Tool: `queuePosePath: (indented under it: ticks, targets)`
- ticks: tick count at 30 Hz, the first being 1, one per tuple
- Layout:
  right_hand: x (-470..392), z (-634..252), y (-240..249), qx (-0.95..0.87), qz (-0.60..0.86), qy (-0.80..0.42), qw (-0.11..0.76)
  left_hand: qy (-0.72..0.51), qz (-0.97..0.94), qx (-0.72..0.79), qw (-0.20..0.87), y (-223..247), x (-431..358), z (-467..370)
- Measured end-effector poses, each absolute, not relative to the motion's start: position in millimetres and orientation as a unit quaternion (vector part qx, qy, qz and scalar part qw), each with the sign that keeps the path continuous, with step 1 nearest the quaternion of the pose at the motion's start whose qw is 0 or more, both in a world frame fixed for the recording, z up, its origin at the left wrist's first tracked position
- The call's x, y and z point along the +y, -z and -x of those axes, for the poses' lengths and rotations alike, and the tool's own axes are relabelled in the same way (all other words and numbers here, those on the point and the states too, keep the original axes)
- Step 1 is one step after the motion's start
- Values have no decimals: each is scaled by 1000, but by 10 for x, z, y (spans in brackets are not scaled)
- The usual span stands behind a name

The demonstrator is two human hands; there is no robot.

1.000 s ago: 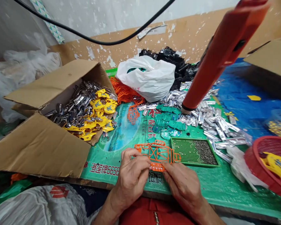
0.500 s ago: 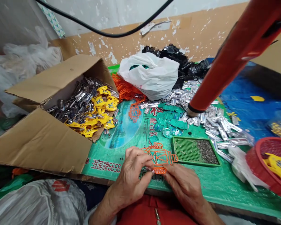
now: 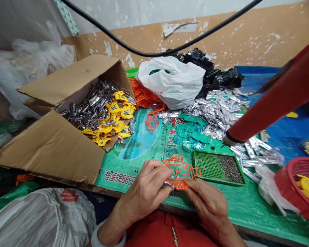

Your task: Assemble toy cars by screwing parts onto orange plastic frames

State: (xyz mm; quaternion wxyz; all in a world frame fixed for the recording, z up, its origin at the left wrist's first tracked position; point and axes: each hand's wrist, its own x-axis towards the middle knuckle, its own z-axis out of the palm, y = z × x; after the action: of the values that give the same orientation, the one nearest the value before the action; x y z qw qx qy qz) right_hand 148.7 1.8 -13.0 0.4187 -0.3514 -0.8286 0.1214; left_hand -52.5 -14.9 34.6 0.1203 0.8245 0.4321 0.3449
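Observation:
An orange openwork plastic frame (image 3: 181, 169) is held between both hands over the near edge of the table. My left hand (image 3: 145, 187) is closed at the frame's left side, thumb and fingers pinched together. Something small and shiny shows by those fingertips, too small to name. My right hand (image 3: 208, 199) pinches the frame's lower right edge. Just behind the frame sits a green perforated tray (image 3: 204, 164) with many small metal pins or screws heaped at its right end. A similar orange frame (image 3: 151, 121) lies flat farther back on the green sheet.
At left, an open cardboard box (image 3: 67, 147) spills metallic and yellow parts (image 3: 114, 118). A white plastic bag (image 3: 170, 80) stands at the back. Silver pieces (image 3: 216, 108) and green pieces (image 3: 190, 133) lie mid-table. A red pole-like tool (image 3: 270, 103) slants in beside a red basket (image 3: 285, 181).
The view has shifted slightly, so most things sit a little farther right. The red pole-like tool leans more and the black cable sags lower. Both hands keep their hold on the orange frame.

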Motion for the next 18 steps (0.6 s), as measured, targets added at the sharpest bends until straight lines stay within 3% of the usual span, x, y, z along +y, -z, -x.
queuePosePath:
  ticks: [9,18]
  targets:
    - [2,-1484,165,-829,351,-121,418,-333,-840,408,130,-361,-151,471]
    - [12,-1478,30,-800,358,-242,416,-384,-814,408,155,-289,-165,447]
